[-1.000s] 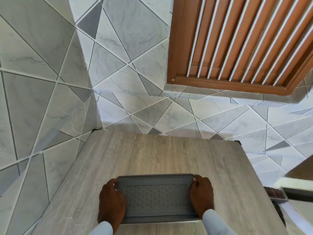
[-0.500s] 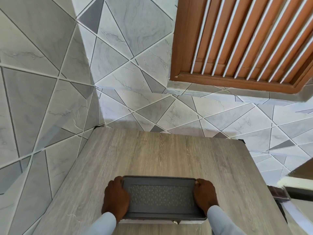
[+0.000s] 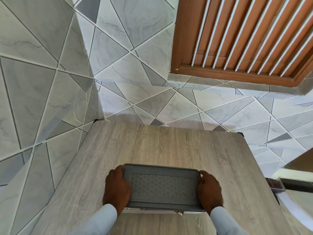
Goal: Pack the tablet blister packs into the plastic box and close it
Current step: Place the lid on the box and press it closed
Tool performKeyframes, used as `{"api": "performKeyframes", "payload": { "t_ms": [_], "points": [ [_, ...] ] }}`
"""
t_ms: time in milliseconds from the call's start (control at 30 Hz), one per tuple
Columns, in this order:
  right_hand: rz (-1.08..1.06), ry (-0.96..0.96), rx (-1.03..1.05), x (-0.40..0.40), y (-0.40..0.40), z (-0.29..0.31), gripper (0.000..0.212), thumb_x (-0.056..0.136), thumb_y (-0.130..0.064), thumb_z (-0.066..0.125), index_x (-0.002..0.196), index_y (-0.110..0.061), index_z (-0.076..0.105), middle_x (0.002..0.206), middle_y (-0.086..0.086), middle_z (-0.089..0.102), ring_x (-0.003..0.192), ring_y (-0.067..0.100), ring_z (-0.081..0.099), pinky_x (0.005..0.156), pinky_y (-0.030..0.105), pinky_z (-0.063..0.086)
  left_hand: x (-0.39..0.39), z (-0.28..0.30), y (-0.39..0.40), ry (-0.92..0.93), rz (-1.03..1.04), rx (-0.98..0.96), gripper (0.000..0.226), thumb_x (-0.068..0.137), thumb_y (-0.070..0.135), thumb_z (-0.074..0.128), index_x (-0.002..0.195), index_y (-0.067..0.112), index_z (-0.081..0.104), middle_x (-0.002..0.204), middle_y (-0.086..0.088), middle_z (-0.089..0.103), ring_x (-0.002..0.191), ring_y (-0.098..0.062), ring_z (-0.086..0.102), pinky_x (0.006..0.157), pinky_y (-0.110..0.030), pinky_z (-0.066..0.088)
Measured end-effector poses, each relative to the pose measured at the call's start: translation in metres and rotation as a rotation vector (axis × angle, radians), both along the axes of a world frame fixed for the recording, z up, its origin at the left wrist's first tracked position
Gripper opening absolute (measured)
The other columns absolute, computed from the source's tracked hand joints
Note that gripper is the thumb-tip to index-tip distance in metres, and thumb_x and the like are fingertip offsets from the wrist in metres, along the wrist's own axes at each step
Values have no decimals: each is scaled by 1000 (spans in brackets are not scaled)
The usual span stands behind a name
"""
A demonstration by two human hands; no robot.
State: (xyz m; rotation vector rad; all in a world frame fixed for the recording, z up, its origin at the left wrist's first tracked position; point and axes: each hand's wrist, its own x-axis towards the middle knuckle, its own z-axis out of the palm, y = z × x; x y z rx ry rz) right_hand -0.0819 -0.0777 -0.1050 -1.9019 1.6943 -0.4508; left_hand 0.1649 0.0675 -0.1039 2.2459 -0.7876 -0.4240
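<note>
Tiled walls corner a wood-grain table (image 3: 169, 146) where both hands' grip clasps the lidded plastic box (image 3: 162, 189).

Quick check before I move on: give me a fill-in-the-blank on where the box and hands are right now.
The grey lid of the box is ____.
The left hand holds the box's ____ end.
The box sits on a ____ table.
The right hand holds the opposite end.

Missing words: shut; left; wooden
</note>
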Motion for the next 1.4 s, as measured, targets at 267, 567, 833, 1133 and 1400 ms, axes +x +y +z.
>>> {"api": "performKeyframes", "payload": {
  "t_ms": [267, 567, 833, 1133, 1400],
  "points": [
    [-48, -75, -245, -26, 31, -8, 26, 95, -13, 48, 118, -9, 59, 103, 13, 63, 95, 33, 61, 81, 38, 44, -18, -9, 25, -52, 23, -127, 45, 82, -5, 47, 124, 11, 52, 110, -12, 58, 104, -30, 55, 94, -44, 45],
    [8, -10, -151, -6, 23, -22, 35, 97, -31, 41, 127, -15, 47, 115, 6, 55, 108, 23, 52, 91, 40, 48, -15, -23, 15, -41, 43, -12, 44, 85, 2, 41, 128, 13, 47, 118, -14, 55, 111, -31, 51, 100, -48, 42],
    [73, 31, -158, 6, 5, -23, 37, 97, -30, 41, 131, -14, 44, 119, 10, 54, 109, 27, 51, 90, 42, 48, -8, -22, 4, -93, 32, 127, 45, 86, 7, 46, 131, 14, 44, 123, -14, 55, 112, -33, 49, 100, -49, 41],
    [353, 291, -310, 17, -9, -29, 51, 92, -42, 27, 136, -22, 43, 142, 5, 49, 135, 29, 39, 107, 50, 35, -5, -31, -8, -88, 30, 45, 42, 97, 20, 37, 138, 16, 35, 128, -15, 50, 116, -33, 46, 97, -49, 41],
    [501, 262, -45, 46, -27, -5, 38, 82, -43, 45, 116, -29, 53, 111, -6, 60, 110, 18, 49, 102, 40, 32, -1, -32, -13, -52, 38, 86, 48, 92, 6, 39, 140, 13, 35, 129, -17, 48, 119, -33, 44, 102, -49, 39]
  ]
}}
